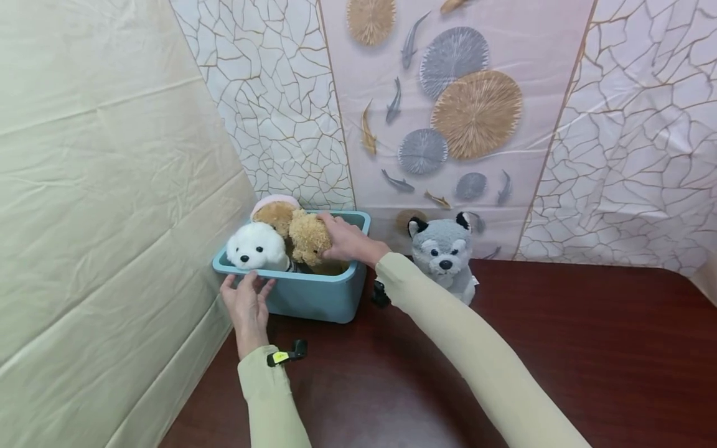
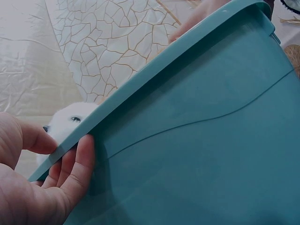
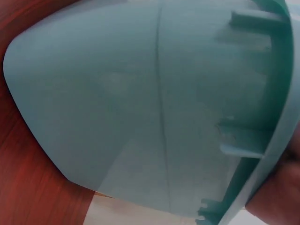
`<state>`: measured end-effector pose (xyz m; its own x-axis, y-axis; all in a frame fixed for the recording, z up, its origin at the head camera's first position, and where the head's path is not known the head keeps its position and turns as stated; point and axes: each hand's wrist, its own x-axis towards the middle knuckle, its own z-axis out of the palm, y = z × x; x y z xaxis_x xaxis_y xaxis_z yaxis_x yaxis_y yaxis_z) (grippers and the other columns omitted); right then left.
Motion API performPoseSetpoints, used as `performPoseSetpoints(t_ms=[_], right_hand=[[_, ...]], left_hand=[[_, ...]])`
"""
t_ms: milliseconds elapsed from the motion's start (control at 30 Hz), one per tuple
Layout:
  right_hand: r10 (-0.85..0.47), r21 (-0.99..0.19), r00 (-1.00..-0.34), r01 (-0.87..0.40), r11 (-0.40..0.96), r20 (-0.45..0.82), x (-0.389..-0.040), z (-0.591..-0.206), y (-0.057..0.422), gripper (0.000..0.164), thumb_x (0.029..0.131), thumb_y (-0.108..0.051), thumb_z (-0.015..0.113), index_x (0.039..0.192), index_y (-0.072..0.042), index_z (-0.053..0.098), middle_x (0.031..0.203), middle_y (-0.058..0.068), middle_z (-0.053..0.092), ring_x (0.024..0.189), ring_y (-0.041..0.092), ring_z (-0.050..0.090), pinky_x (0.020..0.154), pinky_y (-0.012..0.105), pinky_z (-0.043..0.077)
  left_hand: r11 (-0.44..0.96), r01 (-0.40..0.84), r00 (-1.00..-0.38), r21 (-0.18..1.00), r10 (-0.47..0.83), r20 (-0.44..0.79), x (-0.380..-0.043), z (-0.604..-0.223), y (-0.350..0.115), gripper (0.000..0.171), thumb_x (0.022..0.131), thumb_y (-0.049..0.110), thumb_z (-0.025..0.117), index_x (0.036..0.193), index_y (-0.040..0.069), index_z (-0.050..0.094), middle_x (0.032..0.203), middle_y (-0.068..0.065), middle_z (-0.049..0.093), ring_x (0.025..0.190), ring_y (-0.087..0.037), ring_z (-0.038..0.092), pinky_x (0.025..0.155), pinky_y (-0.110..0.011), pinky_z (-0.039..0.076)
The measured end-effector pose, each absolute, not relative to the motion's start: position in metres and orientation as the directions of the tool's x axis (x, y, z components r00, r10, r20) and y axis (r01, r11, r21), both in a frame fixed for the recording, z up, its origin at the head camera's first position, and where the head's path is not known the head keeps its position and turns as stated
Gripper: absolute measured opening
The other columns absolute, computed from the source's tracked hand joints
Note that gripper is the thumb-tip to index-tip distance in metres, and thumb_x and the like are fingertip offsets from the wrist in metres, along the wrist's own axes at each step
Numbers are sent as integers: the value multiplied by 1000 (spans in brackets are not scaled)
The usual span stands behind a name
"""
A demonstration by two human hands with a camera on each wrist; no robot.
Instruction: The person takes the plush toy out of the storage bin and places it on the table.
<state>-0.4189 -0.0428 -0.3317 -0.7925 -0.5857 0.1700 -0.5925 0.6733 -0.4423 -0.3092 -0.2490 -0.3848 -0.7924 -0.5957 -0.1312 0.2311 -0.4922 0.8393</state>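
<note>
A blue plastic storage bin (image 1: 313,295) stands on the table against the left wall. My left hand (image 1: 248,306) pinches its front rim, thumb over the top and fingers underneath, as the left wrist view shows. Inside the bin, my right hand (image 1: 348,241) holds a curly tan plush toy (image 1: 309,238) by its right side. A white plush dog (image 1: 256,246) sits at the bin's left, its head above the rim. Behind it is a brown plush toy with a pink top (image 1: 276,211). The right wrist view shows mostly the bin's end wall (image 3: 117,103), with the right hand partly hidden behind the rim.
A grey and white plush husky (image 1: 445,255) sits on the dark red-brown table (image 1: 560,348), right of the bin and beyond my right forearm. Cream cloth (image 1: 112,186) covers the left side, and a patterned cloth (image 1: 381,174) hangs at the back.
</note>
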Motion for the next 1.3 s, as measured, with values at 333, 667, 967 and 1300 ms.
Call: performPoseSetpoints(t_ms=[333,667,967,1300], right_hand=[[-567,-571,-744,-652,499,355,-429,-334,-28,78,84,-18,76,149,-15,34,149,9,44,125,25,53,95,42,53],[-539,-665,-754,-624,409,376,-419,-319,-28,73,81,-21,79,144,-19,42,137,16,40,114,27,45,91,47,50],[-588,-607,-670,-715,347,453,-410,-304,-32,62,78,-8,78,130,-9,43,136,13,49,112,27,57,95,43,52],[-559,-545,-606,-783,298,565,-399,-284,-31,67,75,-4,79,132,-5,42,135,14,49,120,28,53,102,43,49]], left_hand=[[-492,240,-792,837,-598,-124,-311,-386,-248,68,95,5,57,146,15,14,115,-4,40,89,-17,53,78,-31,61],[-488,246,-789,838,-603,-120,-312,-386,-249,72,93,4,58,148,15,13,112,-5,42,88,-17,53,78,-31,61],[-492,257,-790,832,-603,-112,-311,-386,-252,72,94,4,57,149,15,12,112,-6,43,88,-17,53,77,-31,61],[-497,245,-795,833,-595,-121,-310,-386,-251,73,95,6,57,150,15,11,111,-6,44,89,-17,54,79,-32,61]])
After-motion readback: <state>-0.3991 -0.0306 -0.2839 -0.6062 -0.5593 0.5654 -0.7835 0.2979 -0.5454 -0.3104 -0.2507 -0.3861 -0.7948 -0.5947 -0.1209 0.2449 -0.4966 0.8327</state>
